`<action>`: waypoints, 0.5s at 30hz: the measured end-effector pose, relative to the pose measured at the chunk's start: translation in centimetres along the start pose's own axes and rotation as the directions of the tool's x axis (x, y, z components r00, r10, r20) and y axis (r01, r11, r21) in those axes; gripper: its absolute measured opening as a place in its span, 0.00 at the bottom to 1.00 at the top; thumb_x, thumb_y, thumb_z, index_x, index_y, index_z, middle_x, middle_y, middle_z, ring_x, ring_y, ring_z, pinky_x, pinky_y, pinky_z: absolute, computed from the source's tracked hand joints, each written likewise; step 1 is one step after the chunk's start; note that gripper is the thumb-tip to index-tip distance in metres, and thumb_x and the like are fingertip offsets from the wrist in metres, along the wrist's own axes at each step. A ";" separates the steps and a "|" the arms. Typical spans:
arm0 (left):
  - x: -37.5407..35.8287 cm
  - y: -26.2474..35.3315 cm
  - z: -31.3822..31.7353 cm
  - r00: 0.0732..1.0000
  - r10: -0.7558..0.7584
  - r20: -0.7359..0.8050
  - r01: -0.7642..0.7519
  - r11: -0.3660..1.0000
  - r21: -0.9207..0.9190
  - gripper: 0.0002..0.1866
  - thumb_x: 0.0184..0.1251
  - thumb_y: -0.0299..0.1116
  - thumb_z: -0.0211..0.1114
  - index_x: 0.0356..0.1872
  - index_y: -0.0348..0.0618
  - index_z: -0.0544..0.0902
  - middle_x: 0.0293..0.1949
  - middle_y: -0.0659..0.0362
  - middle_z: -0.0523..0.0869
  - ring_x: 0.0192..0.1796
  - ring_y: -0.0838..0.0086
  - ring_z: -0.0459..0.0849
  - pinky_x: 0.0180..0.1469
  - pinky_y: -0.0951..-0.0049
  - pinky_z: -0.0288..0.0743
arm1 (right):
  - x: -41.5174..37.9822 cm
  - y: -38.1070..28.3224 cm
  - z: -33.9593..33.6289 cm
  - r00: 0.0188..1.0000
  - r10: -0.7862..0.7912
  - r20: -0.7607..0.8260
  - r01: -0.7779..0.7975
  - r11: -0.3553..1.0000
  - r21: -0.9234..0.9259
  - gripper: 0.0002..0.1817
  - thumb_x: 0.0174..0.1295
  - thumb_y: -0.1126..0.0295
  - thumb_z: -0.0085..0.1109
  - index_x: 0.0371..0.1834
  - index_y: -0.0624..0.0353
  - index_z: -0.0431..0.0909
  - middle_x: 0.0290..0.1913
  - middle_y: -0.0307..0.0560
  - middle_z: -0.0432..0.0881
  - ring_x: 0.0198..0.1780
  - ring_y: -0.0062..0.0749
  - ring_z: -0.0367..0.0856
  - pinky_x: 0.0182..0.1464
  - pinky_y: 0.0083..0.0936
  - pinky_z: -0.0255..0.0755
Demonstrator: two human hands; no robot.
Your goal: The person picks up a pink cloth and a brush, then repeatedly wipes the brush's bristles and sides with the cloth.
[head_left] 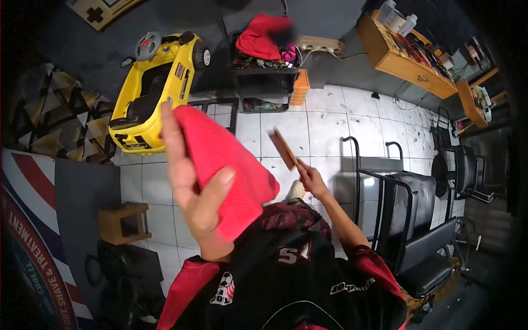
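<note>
My left hand (192,201) is raised close to the camera, holding a red textured cloth (225,159). Its thumb lies over the cloth, while the other fingers stretch up along the cloth's left edge. Lower and to the right, my right hand (312,182) is closed around the wooden handle of a brush (282,149). The brush points up and to the left, with brown bristles along one side. It is held in the air over the tiled floor, apart from the cloth.
A yellow toy car (157,91) stands at upper left, beside a black shelf (261,82) with red fabric on top. Black-framed chairs (410,203) line the right side. A wooden drawer unit (404,60) is mounted at upper right. A small wooden stool (124,223) stands at left.
</note>
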State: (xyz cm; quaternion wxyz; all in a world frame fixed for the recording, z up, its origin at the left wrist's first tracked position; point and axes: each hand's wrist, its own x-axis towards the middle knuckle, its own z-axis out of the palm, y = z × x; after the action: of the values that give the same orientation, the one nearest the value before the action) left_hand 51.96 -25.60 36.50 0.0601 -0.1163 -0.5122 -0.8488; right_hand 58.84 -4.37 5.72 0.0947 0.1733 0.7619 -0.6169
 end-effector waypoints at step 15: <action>1.7 0.6 1.7 0.996 0.091 -0.018 -0.090 0.995 0.046 0.48 0.52 0.19 0.59 0.70 0.39 0.37 0.44 0.56 0.74 0.40 0.78 0.73 0.47 0.79 0.69 | 1.6 4.8 4.4 0.900 -0.050 0.433 0.284 0.820 -0.497 0.22 0.68 0.53 0.39 0.64 0.42 0.64 0.36 0.62 0.80 0.35 0.51 0.80 0.38 0.40 0.72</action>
State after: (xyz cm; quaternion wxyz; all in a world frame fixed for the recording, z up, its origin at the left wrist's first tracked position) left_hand 50.67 -24.39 38.19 0.1062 -0.1293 -0.5248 -0.8346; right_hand 58.85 -7.55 -0.18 0.2386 -0.0601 0.8826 -0.4006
